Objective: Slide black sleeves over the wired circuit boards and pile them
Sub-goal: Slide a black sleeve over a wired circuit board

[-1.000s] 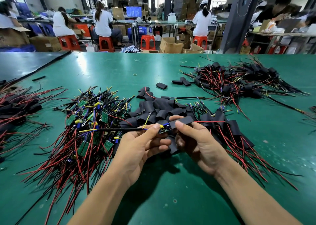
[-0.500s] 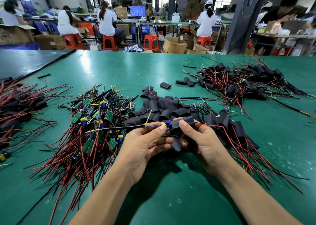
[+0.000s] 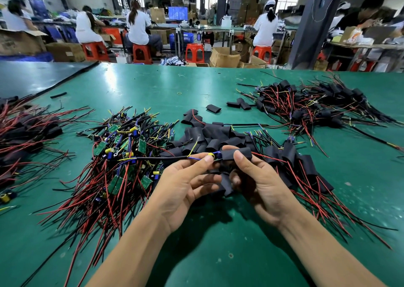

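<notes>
Across the green table, take the heap of loose black sleeves as your mark. The tangle of bare boards lies just left of it, one sleeved pile just right of it, and another sleeved pile beyond it to the right.

Directly in front of that heap, your left hand pinches the wired circuit board between thumb and forefinger. Your right hand pinches a black sleeve that looks only partly on.

- **Snagging:** the yellow part sits at the sleeve's mouth. Push at an angle and it could catch the edge and buckle the tube.
- **Bunching:** the red lead leaving the far end may bunch inside if it goes slack.
- **Dragging:** the black lead trails into the bare-board tangle, so a hard tug could drag neighbouring boards along.
- **Spare sleeves:** more of them sit under your right fingers. I cannot tell whether you are holding them.
</notes>
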The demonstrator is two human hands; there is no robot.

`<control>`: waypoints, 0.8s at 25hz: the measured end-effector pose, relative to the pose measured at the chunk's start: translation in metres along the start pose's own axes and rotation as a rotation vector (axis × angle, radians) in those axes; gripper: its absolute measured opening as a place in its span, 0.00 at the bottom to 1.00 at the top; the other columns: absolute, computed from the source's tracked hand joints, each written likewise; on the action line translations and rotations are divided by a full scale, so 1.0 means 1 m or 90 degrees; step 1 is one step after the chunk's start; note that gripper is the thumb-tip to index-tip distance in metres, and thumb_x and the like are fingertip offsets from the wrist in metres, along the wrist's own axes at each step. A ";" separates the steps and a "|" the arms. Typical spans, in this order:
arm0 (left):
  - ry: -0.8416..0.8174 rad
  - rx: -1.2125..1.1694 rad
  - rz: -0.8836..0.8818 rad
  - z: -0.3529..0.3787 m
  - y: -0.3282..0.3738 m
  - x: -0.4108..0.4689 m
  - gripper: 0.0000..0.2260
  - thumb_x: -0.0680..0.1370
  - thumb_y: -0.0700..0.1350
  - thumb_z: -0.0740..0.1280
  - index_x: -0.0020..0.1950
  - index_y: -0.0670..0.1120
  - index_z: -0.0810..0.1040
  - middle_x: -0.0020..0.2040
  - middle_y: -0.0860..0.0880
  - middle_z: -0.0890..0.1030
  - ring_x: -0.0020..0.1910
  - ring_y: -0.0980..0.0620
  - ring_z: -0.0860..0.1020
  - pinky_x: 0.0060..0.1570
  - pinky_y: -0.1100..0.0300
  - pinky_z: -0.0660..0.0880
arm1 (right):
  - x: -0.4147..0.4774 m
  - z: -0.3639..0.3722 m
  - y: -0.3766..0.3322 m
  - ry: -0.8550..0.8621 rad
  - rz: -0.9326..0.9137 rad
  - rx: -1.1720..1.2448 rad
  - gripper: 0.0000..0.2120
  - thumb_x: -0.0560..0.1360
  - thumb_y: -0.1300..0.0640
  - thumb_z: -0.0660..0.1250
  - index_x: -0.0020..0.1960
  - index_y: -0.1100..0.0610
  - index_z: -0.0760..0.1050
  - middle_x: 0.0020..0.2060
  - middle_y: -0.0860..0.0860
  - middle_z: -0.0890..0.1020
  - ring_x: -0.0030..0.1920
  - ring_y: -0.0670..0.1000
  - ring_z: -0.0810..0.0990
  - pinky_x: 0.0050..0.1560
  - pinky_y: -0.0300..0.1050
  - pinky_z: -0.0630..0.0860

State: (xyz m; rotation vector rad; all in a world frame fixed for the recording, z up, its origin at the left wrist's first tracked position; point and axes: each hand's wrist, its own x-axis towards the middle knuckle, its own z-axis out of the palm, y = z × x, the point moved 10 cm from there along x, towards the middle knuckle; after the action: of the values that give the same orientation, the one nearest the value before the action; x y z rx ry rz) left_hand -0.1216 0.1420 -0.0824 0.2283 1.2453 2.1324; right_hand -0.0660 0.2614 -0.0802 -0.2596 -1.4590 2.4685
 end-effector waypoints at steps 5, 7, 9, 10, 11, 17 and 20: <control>-0.019 0.016 0.006 0.004 0.003 -0.002 0.14 0.67 0.44 0.74 0.51 0.41 0.81 0.44 0.43 0.85 0.33 0.49 0.83 0.31 0.60 0.80 | 0.002 -0.002 0.000 0.001 0.004 -0.003 0.22 0.65 0.48 0.76 0.55 0.58 0.84 0.42 0.52 0.78 0.29 0.45 0.68 0.32 0.35 0.67; -0.012 0.029 0.019 0.002 0.005 -0.002 0.14 0.67 0.44 0.74 0.51 0.42 0.82 0.44 0.43 0.86 0.33 0.49 0.83 0.31 0.60 0.80 | 0.002 -0.003 0.001 0.007 0.005 -0.021 0.21 0.66 0.48 0.76 0.54 0.59 0.84 0.43 0.54 0.78 0.29 0.45 0.68 0.31 0.35 0.67; -0.006 0.044 0.030 0.000 0.007 -0.002 0.12 0.66 0.44 0.75 0.48 0.44 0.84 0.45 0.42 0.86 0.32 0.49 0.83 0.31 0.60 0.80 | 0.002 -0.002 0.001 0.008 0.005 -0.026 0.20 0.66 0.49 0.76 0.53 0.60 0.85 0.43 0.55 0.79 0.29 0.45 0.68 0.30 0.34 0.69; -0.007 0.049 0.034 0.000 0.008 -0.002 0.11 0.65 0.45 0.75 0.46 0.45 0.85 0.45 0.42 0.86 0.33 0.49 0.83 0.31 0.60 0.80 | 0.001 -0.002 0.001 0.007 0.003 -0.026 0.20 0.66 0.49 0.75 0.53 0.59 0.85 0.45 0.57 0.78 0.29 0.45 0.67 0.30 0.34 0.69; -0.009 0.051 0.036 0.001 0.008 -0.002 0.11 0.65 0.45 0.75 0.45 0.45 0.85 0.45 0.43 0.86 0.33 0.49 0.83 0.31 0.60 0.80 | 0.001 -0.001 0.001 0.006 0.001 -0.027 0.19 0.66 0.49 0.75 0.53 0.59 0.85 0.47 0.58 0.77 0.29 0.45 0.67 0.31 0.33 0.68; -0.037 0.062 0.026 0.006 0.006 -0.003 0.15 0.62 0.49 0.77 0.47 0.46 0.86 0.47 0.43 0.86 0.34 0.50 0.83 0.31 0.62 0.79 | -0.002 0.007 0.005 -0.032 0.041 0.040 0.18 0.67 0.47 0.74 0.53 0.56 0.85 0.49 0.56 0.85 0.29 0.44 0.71 0.32 0.33 0.71; -0.034 0.073 0.038 0.005 0.007 -0.003 0.14 0.61 0.50 0.77 0.45 0.48 0.87 0.47 0.44 0.85 0.34 0.50 0.83 0.31 0.62 0.79 | -0.002 0.010 0.007 -0.044 0.051 0.053 0.18 0.68 0.46 0.73 0.53 0.55 0.86 0.49 0.55 0.86 0.29 0.43 0.71 0.34 0.33 0.73</control>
State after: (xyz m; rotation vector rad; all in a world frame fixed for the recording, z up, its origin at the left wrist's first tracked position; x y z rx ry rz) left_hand -0.1204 0.1417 -0.0730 0.3737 1.3463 2.0928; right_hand -0.0675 0.2490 -0.0813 -0.2232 -1.3944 2.6197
